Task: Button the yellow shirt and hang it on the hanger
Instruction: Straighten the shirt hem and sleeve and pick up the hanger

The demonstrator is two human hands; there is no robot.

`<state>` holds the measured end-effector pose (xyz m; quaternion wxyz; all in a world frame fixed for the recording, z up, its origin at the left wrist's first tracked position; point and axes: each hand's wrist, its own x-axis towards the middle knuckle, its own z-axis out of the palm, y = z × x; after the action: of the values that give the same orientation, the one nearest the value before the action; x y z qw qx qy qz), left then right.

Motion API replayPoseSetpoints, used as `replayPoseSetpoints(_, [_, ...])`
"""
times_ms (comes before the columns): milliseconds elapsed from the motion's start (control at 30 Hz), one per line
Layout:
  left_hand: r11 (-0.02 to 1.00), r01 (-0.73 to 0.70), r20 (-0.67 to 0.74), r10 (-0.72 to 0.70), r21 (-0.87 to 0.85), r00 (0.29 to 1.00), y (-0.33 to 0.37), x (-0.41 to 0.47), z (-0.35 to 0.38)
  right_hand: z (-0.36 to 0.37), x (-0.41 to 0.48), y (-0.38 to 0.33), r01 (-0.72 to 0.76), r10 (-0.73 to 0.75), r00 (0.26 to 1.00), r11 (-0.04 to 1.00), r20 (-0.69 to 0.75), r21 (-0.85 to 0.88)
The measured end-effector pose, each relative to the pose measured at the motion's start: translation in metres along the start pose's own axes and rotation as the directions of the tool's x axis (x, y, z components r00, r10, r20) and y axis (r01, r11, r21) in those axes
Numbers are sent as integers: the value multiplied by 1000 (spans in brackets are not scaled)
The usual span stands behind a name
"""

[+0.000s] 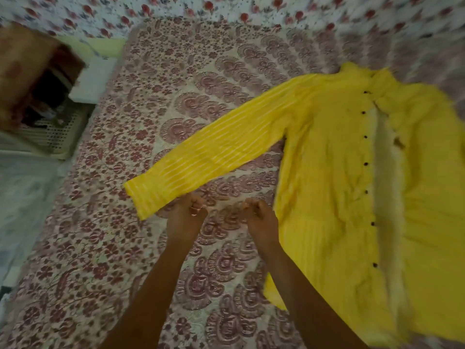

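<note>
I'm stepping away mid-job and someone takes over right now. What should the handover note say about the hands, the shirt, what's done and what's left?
Left hand: fingers curled at the sleeve cuff; it is unclear whether it pinches it.
Right hand: fingers curled, holding nothing, over the bedspread.
Yellow shirt: flat on the bedspread, front up, one sleeve spread out.
Done: shirt laid out.
Left: the front gapes open beside the row of dark buttons, so fasten them; no hanger is in view, so find it and hang the shirt.
</note>
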<state>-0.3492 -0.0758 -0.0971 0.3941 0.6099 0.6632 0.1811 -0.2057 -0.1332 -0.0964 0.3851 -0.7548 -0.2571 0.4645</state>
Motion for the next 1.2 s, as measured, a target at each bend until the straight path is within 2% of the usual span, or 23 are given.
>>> replayPoseSetpoints(200, [994,-74,104,83,-86,991,93,-50,115,-159,1,46,-31,50,989,990,-137,141])
replayPoseSetpoints(300, [989,-117,168,131,-89,977,144,-73,179,-244,-3,74,-17,38,978,995,-205,102])
replayPoseSetpoints(467, [978,-200,190,207,-52,960,212,-100,266,-356,3,114,-13,8,950,1000,-312,-14])
replayPoseSetpoints(633, [975,-222,229,221,-20,948,241,-118,327,-419,15,142,-31,19,937,999,-349,-28])
replayPoseSetpoints(700, [977,-212,263,202,10,943,243,-123,341,-427,20,151,-24,0,939,998,-345,-66])
replayPoseSetpoints(800, [970,-164,395,83,177,915,232,-128,369,-434,24,174,-78,15,939,982,-343,-170])
replayPoseSetpoints(867, [962,-93,425,-26,256,905,222,-132,383,-435,18,190,-127,52,956,961,-290,-247])
replayPoseSetpoints(933, [944,-38,385,-97,329,918,217,-138,394,-433,6,204,-126,35,969,923,-246,-363])
replayPoseSetpoints(1033, [942,-42,334,-75,332,940,222,-154,406,-423,-16,230,30,-135,984,768,-116,-640])
replayPoseSetpoints(1100, [953,31,263,-114,302,958,229,-165,412,-416,-27,241,99,-140,990,644,10,-759])
replayPoseSetpoints(1200, [923,101,223,-194,371,955,229,-168,417,-409,-39,244,174,-98,985,459,145,-871])
